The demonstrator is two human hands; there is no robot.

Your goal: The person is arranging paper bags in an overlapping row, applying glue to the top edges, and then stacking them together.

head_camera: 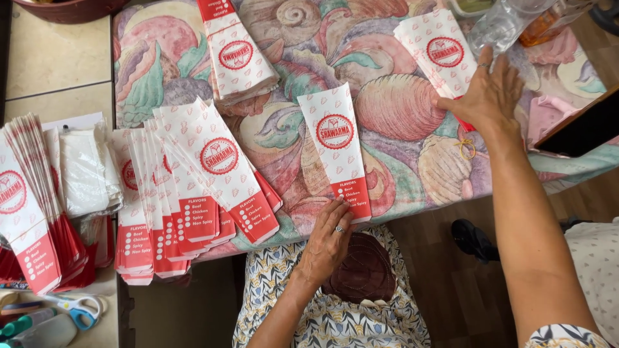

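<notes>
The left hand [327,241] is lying flat and released, its fingertips [340,207] resting on the red lower end of a single paper sleeve [335,145], which is lying alone and lengthwise near the middle of the surface [400,109], a top covered in a cloth with a shell pattern. The right hand [488,96] is reaching out with fingers spread and open, pressing down on the near end of a small stack of sleeves [438,55] at the far right; it is grasping nothing that can be seen. Just beside that wrist a yellow rubber band [465,148] is lying on the cloth. Judging from the layout, the sorting looks well advanced on the left: a wide fanned pile [193,187] is overlapping the edge of the surface, another bundle [29,212] is sitting further left beside folded clear bags [87,171], and one more stack [235,58] is lying at the top centre. What seems left is the stack under the right hand and the lone sleeve, neither yet joined to the fanned pile. Scissors [77,308] with blue handles are lying at the lower left.
</notes>
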